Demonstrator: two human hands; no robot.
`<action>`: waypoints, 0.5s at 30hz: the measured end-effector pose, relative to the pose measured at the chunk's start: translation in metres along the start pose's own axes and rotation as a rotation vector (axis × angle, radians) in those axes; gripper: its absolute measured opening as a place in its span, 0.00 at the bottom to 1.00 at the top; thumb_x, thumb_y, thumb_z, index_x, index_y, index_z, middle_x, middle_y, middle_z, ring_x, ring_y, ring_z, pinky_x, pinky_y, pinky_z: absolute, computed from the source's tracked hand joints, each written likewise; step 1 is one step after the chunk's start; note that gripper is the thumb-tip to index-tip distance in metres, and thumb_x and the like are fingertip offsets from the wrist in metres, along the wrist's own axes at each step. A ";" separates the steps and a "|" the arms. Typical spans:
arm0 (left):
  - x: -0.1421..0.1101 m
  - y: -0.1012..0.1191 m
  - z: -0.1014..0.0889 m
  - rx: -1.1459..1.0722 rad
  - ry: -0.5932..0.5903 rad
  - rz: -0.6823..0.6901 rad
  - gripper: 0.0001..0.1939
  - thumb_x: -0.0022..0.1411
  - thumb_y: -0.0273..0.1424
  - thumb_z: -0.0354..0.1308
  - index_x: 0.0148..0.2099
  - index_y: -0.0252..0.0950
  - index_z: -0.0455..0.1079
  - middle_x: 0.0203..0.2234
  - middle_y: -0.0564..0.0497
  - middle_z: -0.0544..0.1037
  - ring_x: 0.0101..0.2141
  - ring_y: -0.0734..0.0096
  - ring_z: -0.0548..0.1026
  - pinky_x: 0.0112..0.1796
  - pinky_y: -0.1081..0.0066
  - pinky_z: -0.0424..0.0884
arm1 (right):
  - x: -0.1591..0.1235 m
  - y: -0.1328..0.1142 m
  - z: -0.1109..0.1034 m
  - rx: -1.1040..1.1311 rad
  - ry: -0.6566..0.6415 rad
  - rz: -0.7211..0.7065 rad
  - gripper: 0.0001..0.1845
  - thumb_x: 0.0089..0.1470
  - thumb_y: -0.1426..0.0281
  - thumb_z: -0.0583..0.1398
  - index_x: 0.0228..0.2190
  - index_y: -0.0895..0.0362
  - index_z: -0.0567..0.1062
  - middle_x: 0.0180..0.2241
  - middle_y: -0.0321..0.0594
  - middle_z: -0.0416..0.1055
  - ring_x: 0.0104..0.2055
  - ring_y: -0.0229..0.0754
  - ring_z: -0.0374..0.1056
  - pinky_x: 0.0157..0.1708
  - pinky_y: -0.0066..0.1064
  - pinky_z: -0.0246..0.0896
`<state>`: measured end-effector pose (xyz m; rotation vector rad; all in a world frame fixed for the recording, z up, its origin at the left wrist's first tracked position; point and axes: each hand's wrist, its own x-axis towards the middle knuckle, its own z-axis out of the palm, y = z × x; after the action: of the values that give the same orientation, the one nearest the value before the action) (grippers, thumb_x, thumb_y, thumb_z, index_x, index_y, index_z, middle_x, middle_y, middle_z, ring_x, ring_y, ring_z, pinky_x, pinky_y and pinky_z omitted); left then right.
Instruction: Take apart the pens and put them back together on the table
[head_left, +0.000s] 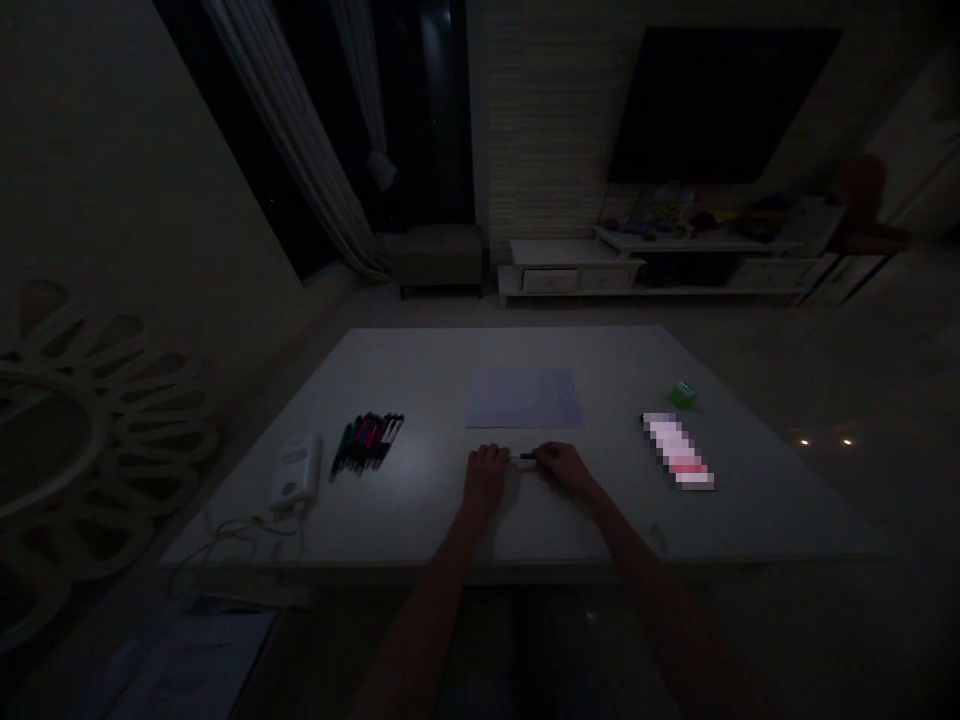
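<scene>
Right hand [568, 470] closed on black pen [528, 456]; pen's far end just beside curled left hand [486, 476], whether gripped unclear. Both near front edge of table [420, 520].

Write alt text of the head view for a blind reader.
The left hand and right hand hold a black pen on a white table. Around them lie a sheet of paper, coloured pens, a white device with a cable, a blurred pink package and a small green object.

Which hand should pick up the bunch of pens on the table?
The left hand, I think: it is nearer the bunch of pens. The right hand is farther off, beyond the black pen.
</scene>
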<state>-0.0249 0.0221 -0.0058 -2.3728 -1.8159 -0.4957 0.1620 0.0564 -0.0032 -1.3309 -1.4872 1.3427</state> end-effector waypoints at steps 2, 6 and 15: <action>0.000 -0.001 0.001 -0.003 0.009 0.005 0.10 0.63 0.25 0.49 0.45 0.38 0.68 0.37 0.47 0.71 0.40 0.63 0.67 0.39 0.63 0.62 | 0.000 0.001 0.001 0.003 0.044 -0.028 0.22 0.41 0.53 0.62 0.31 0.59 0.73 0.21 0.37 0.71 0.17 0.33 0.61 0.15 0.23 0.55; 0.000 -0.001 0.003 -0.007 0.005 0.008 0.10 0.62 0.25 0.49 0.45 0.37 0.68 0.36 0.47 0.71 0.40 0.63 0.67 0.39 0.63 0.62 | -0.001 0.001 0.002 0.000 0.029 0.000 0.22 0.46 0.51 0.58 0.29 0.59 0.73 0.19 0.36 0.69 0.16 0.33 0.60 0.15 0.24 0.53; 0.000 0.001 -0.004 -0.005 -0.003 -0.011 0.09 0.64 0.26 0.48 0.43 0.38 0.68 0.36 0.48 0.72 0.40 0.63 0.68 0.40 0.63 0.61 | -0.003 -0.001 0.007 -0.013 0.066 0.022 0.24 0.45 0.50 0.57 0.28 0.60 0.73 0.20 0.39 0.70 0.17 0.34 0.60 0.15 0.25 0.53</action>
<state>-0.0244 0.0209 -0.0019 -2.3695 -1.8315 -0.4979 0.1554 0.0515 -0.0036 -1.3898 -1.4429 1.2923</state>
